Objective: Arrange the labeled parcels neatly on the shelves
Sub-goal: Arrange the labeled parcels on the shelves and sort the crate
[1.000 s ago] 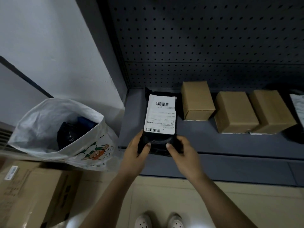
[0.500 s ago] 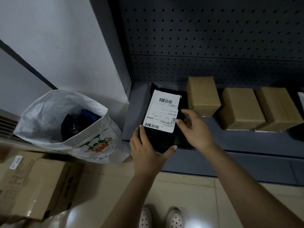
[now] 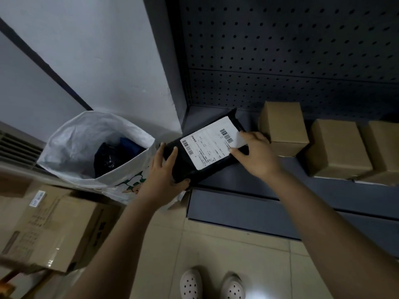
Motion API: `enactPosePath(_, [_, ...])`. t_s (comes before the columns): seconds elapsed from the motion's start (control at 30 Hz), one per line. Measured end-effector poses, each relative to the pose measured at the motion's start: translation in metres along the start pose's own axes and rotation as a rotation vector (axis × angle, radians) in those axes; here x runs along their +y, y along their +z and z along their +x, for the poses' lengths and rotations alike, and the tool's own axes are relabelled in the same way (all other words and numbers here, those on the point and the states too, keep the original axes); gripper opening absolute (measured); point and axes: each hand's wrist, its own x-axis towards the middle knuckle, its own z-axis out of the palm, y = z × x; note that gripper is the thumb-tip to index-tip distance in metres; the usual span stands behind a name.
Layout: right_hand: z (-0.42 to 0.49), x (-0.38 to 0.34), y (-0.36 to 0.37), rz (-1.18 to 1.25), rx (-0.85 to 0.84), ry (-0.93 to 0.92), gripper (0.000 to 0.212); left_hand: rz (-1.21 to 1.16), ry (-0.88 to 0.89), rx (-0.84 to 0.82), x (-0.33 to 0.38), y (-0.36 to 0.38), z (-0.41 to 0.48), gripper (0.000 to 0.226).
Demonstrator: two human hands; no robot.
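Observation:
A black poly-bag parcel [image 3: 185, 160] with a white barcode label lies slantwise at the left end of the grey bottom shelf [image 3: 248, 180]. My left hand [image 3: 164, 175] grips its near left corner, thumb under the front edge, fingers on top. My right hand [image 3: 254, 154] presses on the label's right end with fairly straight fingers. To the right, three brown cardboard boxes stand in a row: one [image 3: 282, 126], another [image 3: 336, 147], a third [image 3: 384, 147] at the frame edge.
A white woven sack [image 3: 82, 143] with dark parcels inside stands on the floor left of the shelf. In front of the sack sits a large cardboard carton [image 3: 54, 229]. Dark pegboard [image 3: 280, 50] backs the shelf. My shoes [image 3: 211, 283] are on the tiled floor.
The black parcel has turned from upright to slanted, its top swinging right toward the boxes. My right hand moved from the near edge onto the label; my left slid to the left corner.

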Motion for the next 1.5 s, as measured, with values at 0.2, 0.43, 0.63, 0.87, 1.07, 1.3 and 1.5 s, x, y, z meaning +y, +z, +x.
enactPosePath(0.2, [-0.056,-0.009,0.016,0.054,0.047,0.050,0.045,-0.114,-0.088,0.177,0.005,0.014,-0.001,0.071])
enactPosePath(0.43, [-0.075,0.014,0.011,0.064,0.106,-0.034,0.035,-0.077,0.025,0.038,-0.005,-0.003,0.034,0.071])
enactPosePath(0.63, [-0.024,0.012,-0.001,0.007,0.026,-0.095,0.058,-0.180,-0.006,0.438,0.038,0.030,-0.022,0.064])
enactPosePath(0.87, [-0.027,0.016,-0.005,-0.049,-0.093,0.016,0.063,-0.467,-0.124,0.158,0.074,0.071,-0.037,0.083])
enactPosePath(1.07, [-0.079,0.024,0.005,0.121,-0.063,0.093,0.045,-0.593,-0.058,-0.004,0.048,0.051,-0.008,0.064])
enactPosePath(1.3, [-0.089,0.028,0.022,0.350,-0.122,0.154,0.045,-0.828,-0.042,-0.138,0.046,0.036,-0.003,0.069])
enactPosePath(1.5, [-0.096,0.023,0.022,0.624,-0.188,0.207,0.037,-0.910,-0.128,-0.121,0.053,0.041,-0.014,0.083])
